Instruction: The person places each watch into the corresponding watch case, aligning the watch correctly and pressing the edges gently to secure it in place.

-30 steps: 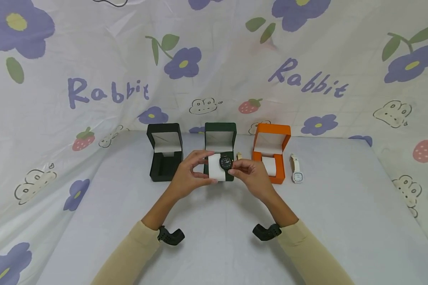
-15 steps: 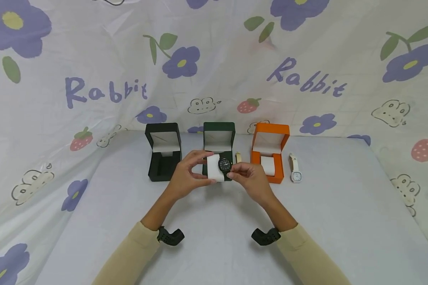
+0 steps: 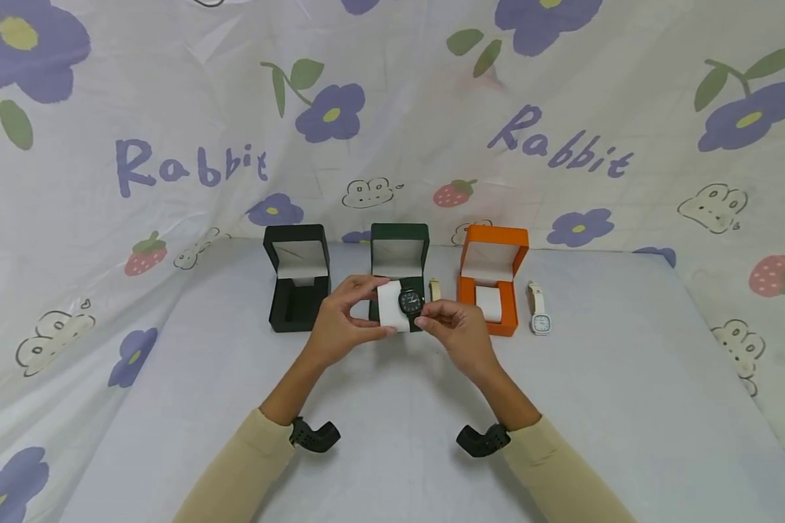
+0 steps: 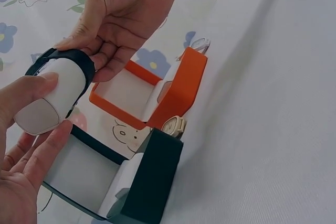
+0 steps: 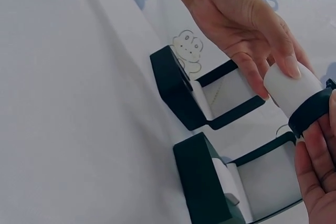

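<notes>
My left hand (image 3: pixel 336 323) grips a white watch cushion (image 3: pixel 389 306) between thumb and fingers, above the front of the open green box (image 3: pixel 400 232). Around the cushion's right end goes a black wristwatch (image 3: pixel 411 300) with a dark strap, its dial facing up in the head view. The thumb and fingers of my right hand (image 3: pixel 458 334) pinch this watch at its right edge. In the left wrist view, the dark strap (image 4: pixel 83 64) curves over the cushion, with the right thumb on it. The right wrist view shows the strap (image 5: pixel 310 111) wrapped round the cushion's end.
An open black box (image 3: pixel 295 234) stands left of the green one. To the right is an open orange box (image 3: pixel 497 234) with a white cushion (image 3: pixel 489 303) inside. A gold watch (image 3: pixel 435 288) lies between the green and orange boxes; a white watch (image 3: pixel 539 312) lies far right.
My right fingertips have shifted slightly toward me along the watch's edge, uncovering more of the gold watch. The left hand keeps its grip on the cushion. The head view has drifted a little.
</notes>
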Motion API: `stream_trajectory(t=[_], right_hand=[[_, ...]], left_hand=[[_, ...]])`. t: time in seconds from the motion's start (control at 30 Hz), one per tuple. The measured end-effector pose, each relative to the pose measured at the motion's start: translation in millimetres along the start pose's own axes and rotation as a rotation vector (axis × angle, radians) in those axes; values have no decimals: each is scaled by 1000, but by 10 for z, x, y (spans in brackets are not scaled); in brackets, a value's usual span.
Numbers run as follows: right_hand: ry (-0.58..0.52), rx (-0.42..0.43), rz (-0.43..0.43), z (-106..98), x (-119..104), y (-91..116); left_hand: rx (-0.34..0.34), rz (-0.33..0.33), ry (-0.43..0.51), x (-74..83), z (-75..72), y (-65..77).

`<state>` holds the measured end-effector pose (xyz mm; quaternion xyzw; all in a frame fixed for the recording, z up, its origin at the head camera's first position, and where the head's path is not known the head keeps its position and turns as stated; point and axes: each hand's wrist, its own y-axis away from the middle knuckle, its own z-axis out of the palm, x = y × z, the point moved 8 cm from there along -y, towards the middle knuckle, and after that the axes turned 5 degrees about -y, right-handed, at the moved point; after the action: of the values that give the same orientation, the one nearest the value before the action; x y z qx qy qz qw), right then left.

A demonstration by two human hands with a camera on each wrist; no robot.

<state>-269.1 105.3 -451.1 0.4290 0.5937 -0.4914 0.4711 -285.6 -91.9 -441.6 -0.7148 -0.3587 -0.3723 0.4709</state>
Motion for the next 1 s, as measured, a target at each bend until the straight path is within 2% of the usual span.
stream_trajectory(t=[0.53,0.77,0.9,1.0], right_hand=[[-27,110,-10,-4,20,79],[-34,163,-33,-12,-4,118],[-34,157,-47,-27,-10,129],[-16,121,-49,-37,-19,135]], left_hand=[[27,-12,-10,-4,26,-11],[8,-11,4,-18,70,-34],[-16,-6,0,-13,87,-51],[-47,-3,-1,7,91,-58]])
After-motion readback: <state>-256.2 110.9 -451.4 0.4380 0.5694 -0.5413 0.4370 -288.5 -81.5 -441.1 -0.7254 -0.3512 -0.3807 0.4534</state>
